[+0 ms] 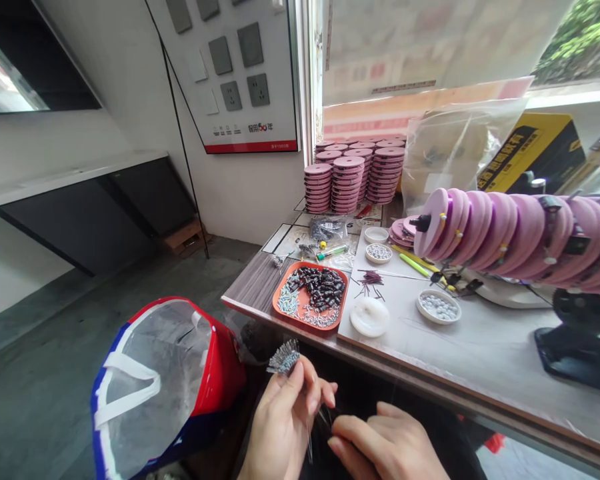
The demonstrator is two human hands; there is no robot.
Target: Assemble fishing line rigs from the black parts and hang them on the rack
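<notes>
My left hand (pixel 285 420) is below the table's edge, fingers pinched round a bundle of thin grey metal pins (pixel 283 358) whose heads fan out above my fingertips. My right hand (pixel 387 443) lies just to its right, fingers curled and pressed together near thin dark strands between the two hands; what it grips is too small to make out. On the table above, an orange tray (pixel 281 291) holds dark small parts and silvery pins.
A red, white and blue bag (pixel 160 380) stands open at my left. A white round lid (pixel 369 316) and small dishes of beads (pixel 439 307) lie on the table. Pink discs line a rod (pixel 510 230); stacked pink spools (pixel 353 177) stand at the back.
</notes>
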